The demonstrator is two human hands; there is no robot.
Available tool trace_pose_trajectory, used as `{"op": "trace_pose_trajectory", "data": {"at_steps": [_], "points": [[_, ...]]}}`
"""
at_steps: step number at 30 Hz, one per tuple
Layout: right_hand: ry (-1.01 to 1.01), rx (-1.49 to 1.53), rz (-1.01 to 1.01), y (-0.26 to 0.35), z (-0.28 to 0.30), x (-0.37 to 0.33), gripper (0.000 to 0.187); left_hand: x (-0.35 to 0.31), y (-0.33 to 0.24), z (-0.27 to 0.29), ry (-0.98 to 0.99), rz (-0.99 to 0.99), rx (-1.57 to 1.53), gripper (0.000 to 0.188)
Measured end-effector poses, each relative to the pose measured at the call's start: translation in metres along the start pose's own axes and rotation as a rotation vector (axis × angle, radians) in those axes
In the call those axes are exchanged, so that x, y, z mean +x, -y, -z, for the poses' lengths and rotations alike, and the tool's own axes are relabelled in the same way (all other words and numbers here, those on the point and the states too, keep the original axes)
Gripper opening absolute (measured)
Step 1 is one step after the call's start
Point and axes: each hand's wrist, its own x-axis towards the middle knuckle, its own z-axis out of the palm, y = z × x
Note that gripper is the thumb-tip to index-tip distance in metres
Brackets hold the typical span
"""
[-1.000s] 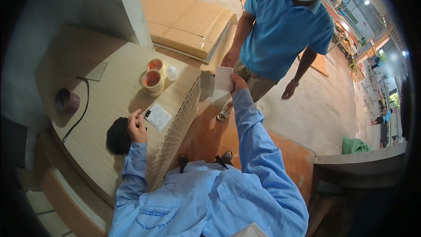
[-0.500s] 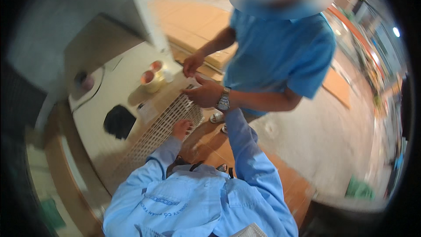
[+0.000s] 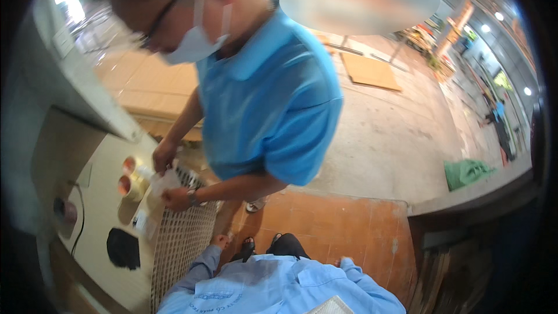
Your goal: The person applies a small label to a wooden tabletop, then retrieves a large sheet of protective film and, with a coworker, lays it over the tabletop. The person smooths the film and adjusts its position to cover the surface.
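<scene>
My left hand [image 3: 221,241] hangs low beside the edge of a pale lattice panel [image 3: 185,229]; it is small and blurred, so its fingers cannot be made out. Just a bit of my right hand [image 3: 339,262] shows by my right sleeve, its fingers hidden. Beyond my left hand, a co-worker in a blue shirt [image 3: 273,99] bends over the table, both hands on a thin whitish piece [image 3: 165,182], perhaps plastic or paper. Rolls of clear tape [image 3: 132,187] and a black cloth-like thing [image 3: 122,249] lie on the pale tabletop [image 3: 104,197].
A dark cable [image 3: 81,221] runs over the table's left part. Stacked cardboard sheets [image 3: 151,84] lie behind the co-worker. Orange tiles [image 3: 331,221] cover the floor before me. A green bundle [image 3: 467,173] sits by a low ledge at right. Another person [image 3: 497,119] is far off.
My right arm has drawn back from the co-worker's hands to my side, and my left hand has lowered. The co-worker has turned left toward the table. My view has swung right.
</scene>
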Motion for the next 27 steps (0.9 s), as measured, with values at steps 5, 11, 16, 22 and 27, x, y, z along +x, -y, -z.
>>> {"op": "trace_pose_trajectory", "data": {"at_steps": [5,11,16,22,27], "points": [[0.01,0.164,-0.035,-0.034,0.095,0.019,0.041,0.053,-0.019,-0.039,0.112,-0.005,0.015,0.023],[0.368,0.051,0.154,0.082,0.059,0.039,0.04,0.103,-0.039,-0.119,0.134,0.045,0.134,0.023],[0.636,-0.313,0.239,0.222,0.042,0.073,0.04,0.086,-0.088,-0.215,-0.027,0.083,0.199,0.024],[0.643,-0.418,0.331,0.411,0.007,0.086,0.042,0.076,-0.158,-0.252,-0.177,0.034,0.031,0.025],[0.418,-0.457,0.369,0.544,-0.046,0.069,0.029,0.081,-0.129,-0.282,-0.24,0.218,-0.069,0.027]]}}
